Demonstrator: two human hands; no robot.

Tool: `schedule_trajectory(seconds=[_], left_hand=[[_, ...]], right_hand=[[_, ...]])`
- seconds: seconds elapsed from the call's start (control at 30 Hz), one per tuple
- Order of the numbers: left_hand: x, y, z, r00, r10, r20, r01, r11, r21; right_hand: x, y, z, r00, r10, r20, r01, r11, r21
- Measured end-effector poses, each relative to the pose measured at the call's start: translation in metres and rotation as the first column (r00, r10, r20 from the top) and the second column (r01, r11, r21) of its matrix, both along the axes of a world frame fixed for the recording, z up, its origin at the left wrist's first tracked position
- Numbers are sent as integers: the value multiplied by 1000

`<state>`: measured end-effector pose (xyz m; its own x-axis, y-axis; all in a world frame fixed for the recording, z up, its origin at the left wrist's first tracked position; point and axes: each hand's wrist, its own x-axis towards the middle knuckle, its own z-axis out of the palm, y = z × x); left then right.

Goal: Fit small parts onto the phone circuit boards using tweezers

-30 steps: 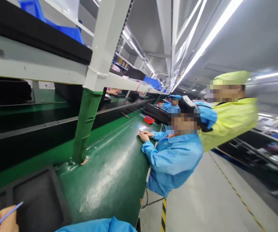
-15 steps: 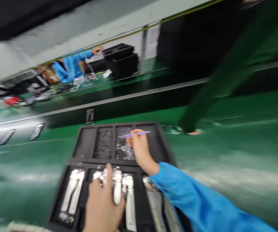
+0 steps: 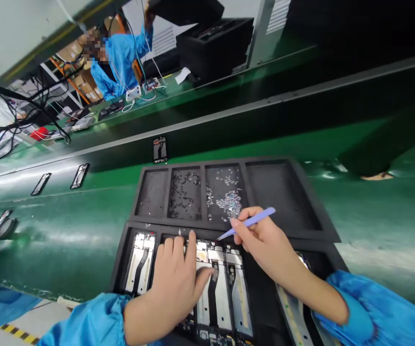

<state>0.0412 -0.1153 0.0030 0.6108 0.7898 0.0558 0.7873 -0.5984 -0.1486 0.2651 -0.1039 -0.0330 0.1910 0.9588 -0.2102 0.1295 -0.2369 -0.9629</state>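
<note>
The left hand (image 3: 174, 274) lies palm down, fingers extended, thumb spread over a phone housing (image 3: 222, 293) at its 3 o'clock, resting rather than gripping; the right hand (image 3: 261, 240) pinches lavender tweezers (image 3: 256, 219), tips by the housing's upper end. That housing sits in a black foam tray (image 3: 263, 293), silvery with a black ribbon (image 3: 212, 300) down it. At 12 o'clock a compartmented parts tray (image 3: 243, 192) holds tiny black and silvery pieces. Glossy green bench (image 3: 66, 240) surrounds everything, other housings (image 3: 80, 176) at 10 o'clock; beyond, at 11, sits a co-worker (image 3: 120, 57) in blue
</note>
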Motion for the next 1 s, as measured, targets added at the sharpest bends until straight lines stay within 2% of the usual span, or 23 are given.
schedule_trajectory(seconds=[0.17, 0.3, 0.4, 0.5, 0.63, 0.7, 0.9, 1.0], left_hand=[[-8, 9, -20, 994, -103, 47, 105, 994, -42], [-13, 14, -14, 986, -135, 100, 145, 984, -99], [-9, 28, -7, 955, -180, 236, 227, 955, -191], [-2, 49, -10, 882, -234, 408, 354, 902, -247], [3, 72, -28, 813, -321, 485, 480, 842, -247], [2, 77, -35, 791, -327, 516, 502, 830, -243], [2, 76, -38, 758, -310, 573, 512, 828, -229], [4, 76, -36, 756, -306, 579, 508, 832, -223]], right_hand=[[-6, -9, -2, 985, 60, 161, -56, 998, -27], [-9, -9, 2, 981, 86, 176, -74, 994, -74], [-12, -8, 4, 980, 76, 184, -59, 994, -95], [-14, -7, 2, 993, 28, 112, -17, 996, -92], [-13, -10, -4, 996, -92, -19, 91, 995, -45], [-12, -13, -6, 994, -106, -10, 106, 994, -15], [-12, -16, -6, 976, 47, 212, -38, 998, -45], [-16, -13, -4, 994, 36, 105, -30, 998, -52]])
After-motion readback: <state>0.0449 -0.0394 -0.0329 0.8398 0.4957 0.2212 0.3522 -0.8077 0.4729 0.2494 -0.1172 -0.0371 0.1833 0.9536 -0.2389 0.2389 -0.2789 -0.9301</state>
